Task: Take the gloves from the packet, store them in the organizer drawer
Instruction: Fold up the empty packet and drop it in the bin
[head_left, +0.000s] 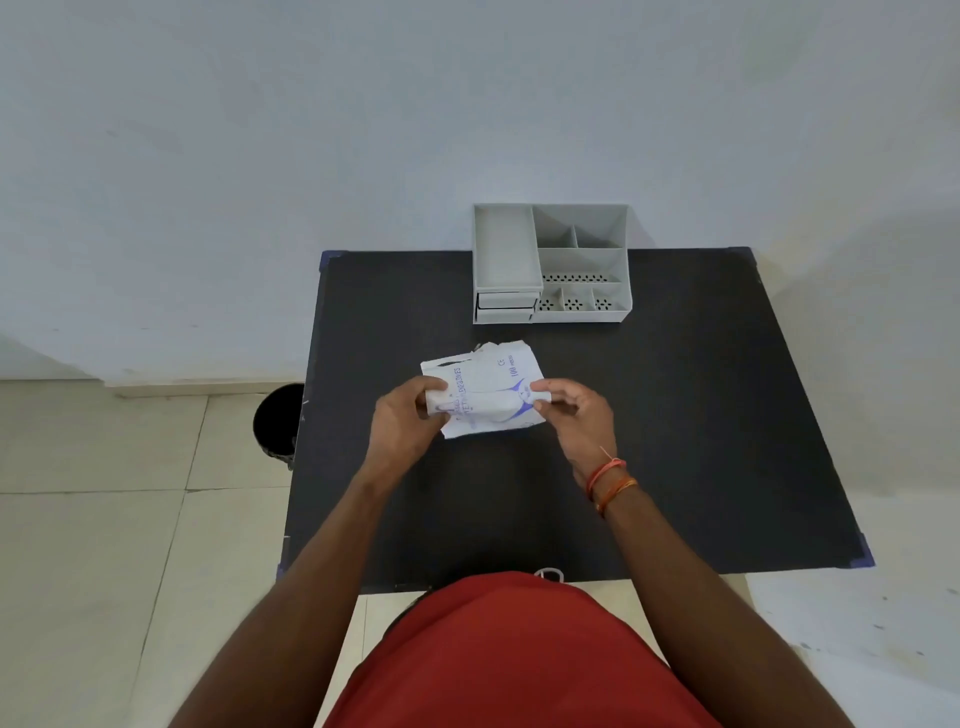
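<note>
Between the two hands — left hand (410, 415) and right hand (574, 410) each pinching an end — the folded translucent gloves (488, 402) hover over the torn white printed packet (483, 374) on the black counter (675, 415), short of the grey plastic organizer drawer (505, 300) beyond — slippery film could unfold and spill.

bare table (675, 415) between packet (488, 371) and organizer (551, 262), drawers shut
</note>
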